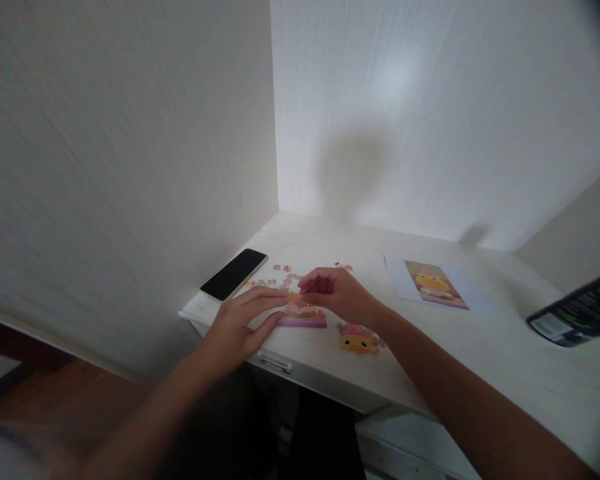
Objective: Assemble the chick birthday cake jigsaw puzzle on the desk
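A partly assembled jigsaw block (303, 316) with a purple lower edge lies near the front of a white desk (430, 347). My left hand (240, 323) rests flat on the desk, fingers apart, fingertips against the block's left side. My right hand (335, 293) hovers over the block's top, fingers curled and pinched together; whether a piece sits between them is hidden. A second assembled bit with a yellow duck (357, 340) lies just under my right wrist. Several loose puzzle pieces (275, 275) are scattered behind the hands.
A black phone (234, 273) lies face up at the desk's left edge by the wall. A printed reference picture of the duck (435, 283) sits at centre right. A dark green package (577, 310) lies at the far right. A metal drawer handle (274, 362) is below the front edge.
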`<state>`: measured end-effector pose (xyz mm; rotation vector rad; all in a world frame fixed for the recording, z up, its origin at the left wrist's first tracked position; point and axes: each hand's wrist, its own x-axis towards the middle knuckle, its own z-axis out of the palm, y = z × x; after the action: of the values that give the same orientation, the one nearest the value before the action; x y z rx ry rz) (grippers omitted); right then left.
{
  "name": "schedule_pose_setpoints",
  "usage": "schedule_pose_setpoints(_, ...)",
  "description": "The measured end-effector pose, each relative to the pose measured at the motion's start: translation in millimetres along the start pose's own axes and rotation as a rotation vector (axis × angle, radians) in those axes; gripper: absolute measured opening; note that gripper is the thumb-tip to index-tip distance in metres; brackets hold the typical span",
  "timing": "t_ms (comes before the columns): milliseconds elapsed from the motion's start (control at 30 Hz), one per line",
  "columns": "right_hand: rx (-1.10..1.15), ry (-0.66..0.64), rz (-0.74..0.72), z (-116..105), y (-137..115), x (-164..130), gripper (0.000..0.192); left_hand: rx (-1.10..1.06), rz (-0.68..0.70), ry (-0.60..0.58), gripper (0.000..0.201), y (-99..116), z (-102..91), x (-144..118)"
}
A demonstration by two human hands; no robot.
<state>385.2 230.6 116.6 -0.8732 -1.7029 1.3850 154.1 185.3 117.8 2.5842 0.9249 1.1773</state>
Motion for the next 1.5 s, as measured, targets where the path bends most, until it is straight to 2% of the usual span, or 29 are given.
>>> schedule_pose_setpoints(133, 0.144, -0.038, 0.027, 12, -1, -2, 0.027, -0.013, 0.040, -0.061, 0.028, 0, 5.3, 10)
schedule_pose_setpoints(367, 0.164, -0.011, 0.036, 10, 7, 1, 0.030, -0.003, 0.062, -0.109, 0.023, -13, 10.5, 9)
schedule_pose_setpoints(433, 0.043, 0.039, 0.034, 9, 5, 0, 0.026, 0.023, 0.055, -0.113, 0.022, -19, 10.3, 7)
schedule_pose_setpoints(533, -0.386, 0.092, -0.074, 4, -1, -3, 0.014, 0.075, 0.047, -0.121, 0.021, -30, 9.0, 4)
schedule_pose_setpoints(633, -0.782, -0.040, -0.256, -2, -3, -6, 0.011, 0.111, 0.039, -0.135, 0.020, -42, 8.3, 1)
schedule_pose_setpoints(733, -0.907, -0.173, -0.325, -4, 1, -6, 0.017, 0.100, 0.049, -0.152, 0.020, -45, 8.4, 1)
schedule_pose_setpoints(1200, -0.941, -0.197, -0.332, -2, 8, -2, 0.022, 0.070, 0.044, -0.258, 0.020, -41, 8.6, 6)
schedule_pose_setpoints(1500, -0.921, -0.177, -0.333, -3, 9, -4, 0.016, 0.039, 0.040, -0.255, 0.019, -39, 7.2, 6)
